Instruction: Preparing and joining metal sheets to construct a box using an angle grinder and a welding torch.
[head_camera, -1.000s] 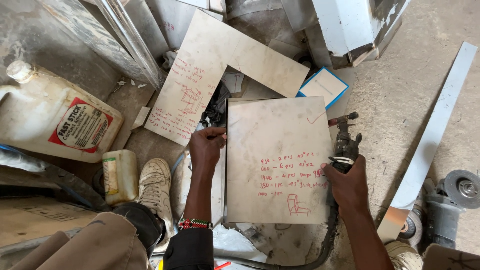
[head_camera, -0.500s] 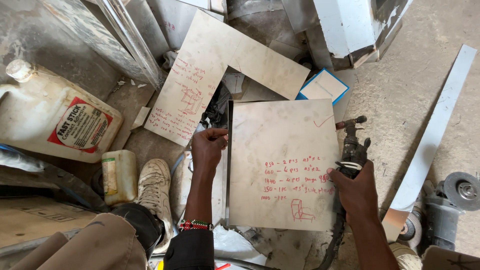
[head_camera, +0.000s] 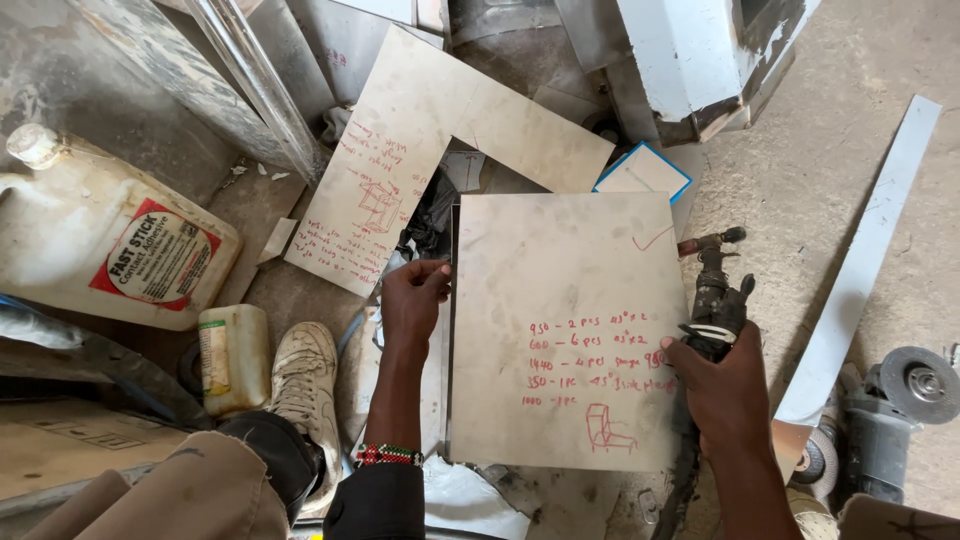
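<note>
Your right hand (head_camera: 722, 392), down at five o'clock, is wrapped shut around the body of a dark handheld power tool (head_camera: 712, 300), whose nose points up toward the sheet's right edge. Your left hand (head_camera: 412, 300), at about seven o'clock from centre, has its fingers curled and pinching the left edge of the rectangular metal sheet (head_camera: 560, 290). That sheet lies flat in the middle of the view between your hands, with red handwritten notes and a small sketch on its lower right.

It looks thin, stiff and fairly light, but likely springy if lifted by one corner, with edges that may be sharp and a dusty, slick face. Take it along the long sides, thumb on top, rather than at a corner.

At eight o'clock your pale shoe (head_camera: 305, 385) stands beside a small yellowish bottle (head_camera: 232, 355). Further out at nine o'clock lies a big white jug (head_camera: 110, 245) with a red label. At twelve o'clock an L-shaped sheet offcut (head_camera: 420, 120), also marked in red, lies partly under the working sheet. At three o'clock a long pale strip (head_camera: 865, 260) runs diagonally, with an angle grinder (head_camera: 895, 400) near its lower end.
</note>
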